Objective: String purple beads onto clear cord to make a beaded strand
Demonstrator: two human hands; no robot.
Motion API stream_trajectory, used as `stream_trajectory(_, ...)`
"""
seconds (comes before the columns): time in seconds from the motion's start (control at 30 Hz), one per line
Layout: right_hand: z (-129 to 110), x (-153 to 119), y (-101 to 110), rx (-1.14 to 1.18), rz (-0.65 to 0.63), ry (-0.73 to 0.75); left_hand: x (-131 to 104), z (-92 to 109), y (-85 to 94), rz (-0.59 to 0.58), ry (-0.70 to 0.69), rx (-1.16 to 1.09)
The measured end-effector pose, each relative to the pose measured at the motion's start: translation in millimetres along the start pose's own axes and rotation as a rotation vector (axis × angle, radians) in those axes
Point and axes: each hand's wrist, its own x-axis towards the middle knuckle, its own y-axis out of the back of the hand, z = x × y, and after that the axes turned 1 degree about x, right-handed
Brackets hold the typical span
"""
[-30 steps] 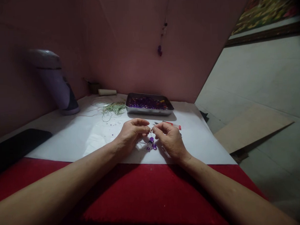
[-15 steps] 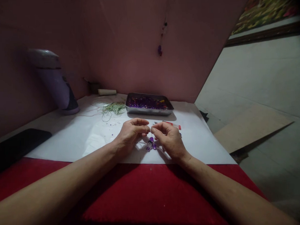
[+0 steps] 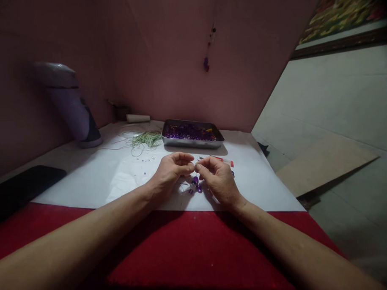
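Note:
My left hand point(image 3: 173, 171) and my right hand point(image 3: 218, 178) meet near the middle of the white paper, thumbs and forefingers pinched close together. Between the fingertips runs a thin pale string point(image 3: 196, 173). Below it hangs a small cluster of purple and clear beads point(image 3: 195, 185), low over the paper. What exactly sits at the fingertips is too small to make out. Just beyond my right hand lies a red-handled tool point(image 3: 227, 162) with a pointed metal tip, partly hidden by that hand.
A metal tray of purple beads point(image 3: 193, 143) stands behind my hands. Left of it lie a tangle of green thread point(image 3: 146, 139) and a pale roll point(image 3: 138, 118). Loose beads point(image 3: 145, 173) dot the white paper point(image 3: 96, 182). A purple bottle point(image 3: 73, 107) stands at left; a beaded strand point(image 3: 206, 64) hangs behind.
The bead cluster has swung slightly and bunched closer together under my fingers. Both hands have shifted only a little, still pinching at the same place.

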Motion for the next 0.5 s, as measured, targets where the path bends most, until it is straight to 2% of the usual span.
stream_trajectory(0.33, -0.8, 0.8, 1.1, -0.011, 0.063, -0.029, 1.3, -1.1, -1.2, 0.048, 0.001, 0.008)
stream_trajectory(0.5, -1.6, 0.1, 1.1, -0.073, 0.02, -0.009, -0.2, -0.3, -1.8, 0.058, -0.011, 0.009)
